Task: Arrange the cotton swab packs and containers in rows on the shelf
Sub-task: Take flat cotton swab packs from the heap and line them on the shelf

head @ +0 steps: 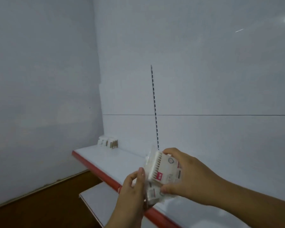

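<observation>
My right hand [189,176] grips a clear cotton swab pack [163,168] with a red label, thumb below and fingers over its top edge. Beneath it my left hand [132,188] holds another swab pack [152,195], partly hidden by both hands. Both packs hover over the front edge of the white shelf [105,158] with its red lip. A short row of swab packs [108,142] stands upright at the shelf's far left corner against the back wall.
A lower white shelf [95,196] juts out below the red lip. A slotted upright rail [155,109] runs up the white back panel. The left side wall meets a brown floor [48,204].
</observation>
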